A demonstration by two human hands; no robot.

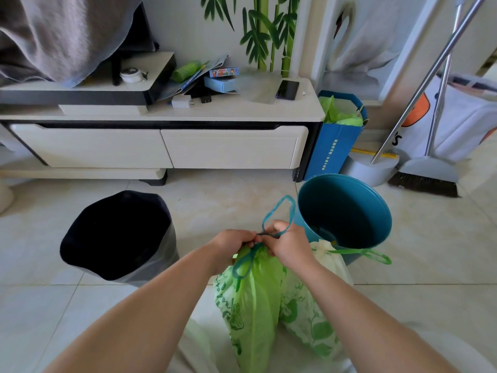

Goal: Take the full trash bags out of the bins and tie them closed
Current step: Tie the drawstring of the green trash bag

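Observation:
A full light-green trash bag (252, 305) stands on the floor in front of me, its neck gathered. My left hand (232, 244) and my right hand (289, 242) meet at the neck, each pinching the teal drawstring (279, 211), which loops up above them. A second, paler green-printed bag (312, 313) leans just right of it, its green drawstring (376, 255) pulled shut and trailing right. A teal bin (347, 211) stands behind, tilted toward me, with no bag in it. A grey bin (121, 235) with a dark liner stands to the left.
A white TV cabinet (166, 146) runs along the wall with a phone (287, 89) and boxes on top. A blue paper bag (336, 146) with green bags, a broom (427, 176) and a dustpan stand at the right. Pale floor tiles surround the bins.

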